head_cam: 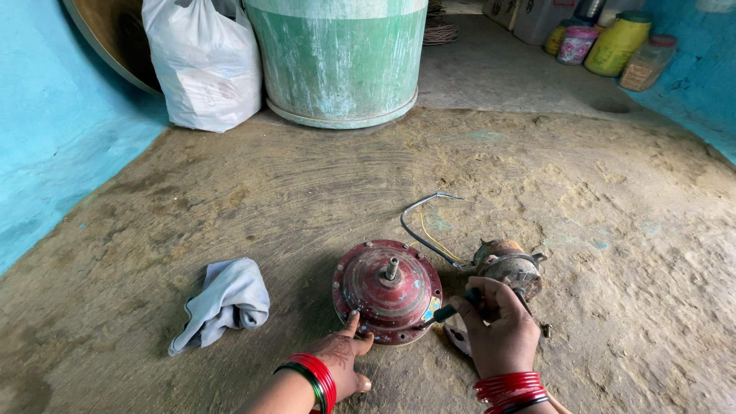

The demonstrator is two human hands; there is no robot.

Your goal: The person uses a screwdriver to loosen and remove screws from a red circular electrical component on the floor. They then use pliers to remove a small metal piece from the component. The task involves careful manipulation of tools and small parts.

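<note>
Red domed motor housing point(387, 290) sits on the dirt floor point(307, 184), just ahead of both hands and between them. A short shaft sticks up from its centre; paint is chipped and worn.

Left hand point(343, 360): fingers spread, nothing gripped, thumb and a fingertip touching the housing's near rim. Red and green bangles on that wrist.

Right hand point(498, 326): closed around a screwdriver point(448, 310) with a dark handle. Its tip points left and meets the housing's right edge, low on the rim. Red bangles on this wrist too.

Just beyond the right hand's knuckles: a rusty motor part point(507, 264), wires point(425, 230) looping from it back toward the housing, black, grey and yellow. Can't tell whether the wires are joined to the housing.

Left of the left hand, apart from it: crumpled pale cloth point(226, 300).

Far ahead of both hands: green-and-white drum point(337, 57), white plastic sack point(203, 61) beside it. Ahead and right, against the blue wall: several plastic jars point(613, 42).
</note>
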